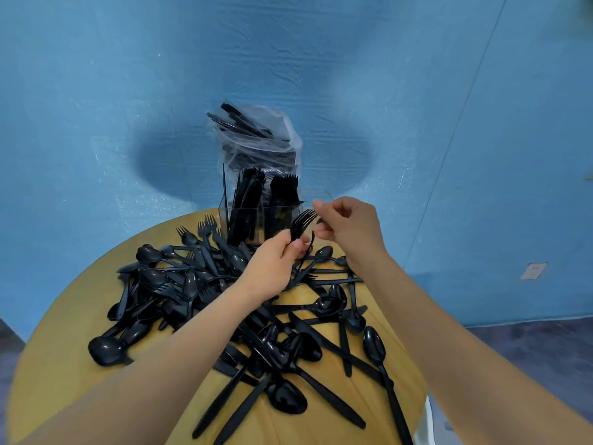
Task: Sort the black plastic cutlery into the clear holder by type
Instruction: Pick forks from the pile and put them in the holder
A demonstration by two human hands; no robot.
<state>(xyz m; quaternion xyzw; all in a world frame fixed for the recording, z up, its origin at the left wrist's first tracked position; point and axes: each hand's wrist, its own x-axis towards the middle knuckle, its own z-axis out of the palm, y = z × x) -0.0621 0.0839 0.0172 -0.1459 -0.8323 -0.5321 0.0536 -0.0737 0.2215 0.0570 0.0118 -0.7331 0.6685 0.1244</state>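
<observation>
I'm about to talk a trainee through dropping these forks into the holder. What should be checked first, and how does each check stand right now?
1. Left hand grips the forks: ok, fingers curl round the handles.
2. Right hand role: cannot tell whether it pinches a fork or only steadies the tines.
3. Clear holder upright on the table: ok.
4. Fork compartment identified: ok, tines stick up in the right section; the left one's type cannot be told.
5. Room in that section: cannot tell, it looks crowded.
6. Held items all forks: cannot tell, handles hidden by fingers.
</observation>
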